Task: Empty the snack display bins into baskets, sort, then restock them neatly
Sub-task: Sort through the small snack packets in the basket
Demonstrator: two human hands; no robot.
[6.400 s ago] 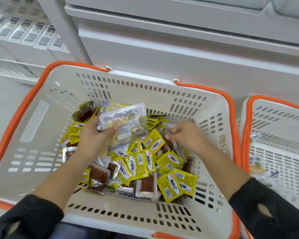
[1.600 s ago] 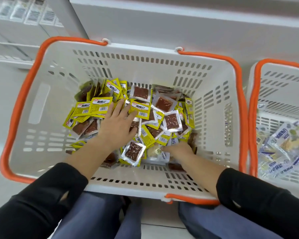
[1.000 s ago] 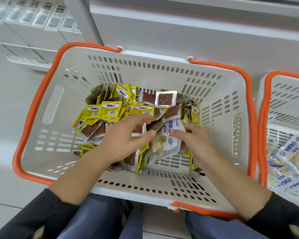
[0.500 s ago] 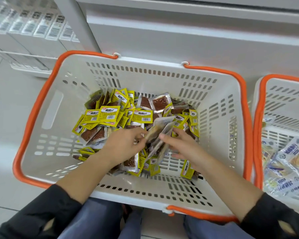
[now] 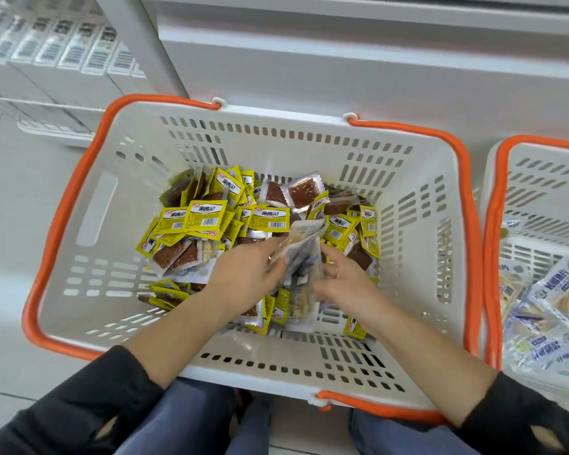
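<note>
Grip: our left hand [image 5: 243, 274] and right hand [image 5: 342, 284] pinch pale packets [image 5: 301, 254].
Risk: yellow packets [image 5: 270, 218] ride along, mis-sorted.

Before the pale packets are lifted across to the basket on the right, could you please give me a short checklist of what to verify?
1. Left hand grips the pale blue-and-white snack packets: ok.
2. Right hand grips the same bunch: ok.
3. No small yellow sachets caught in the bunch: cannot tell.
4. White plastic basket with orange handles still holds more pale packets: cannot tell.
5. Second white basket on the right already holds matching pale packets: ok.
</note>
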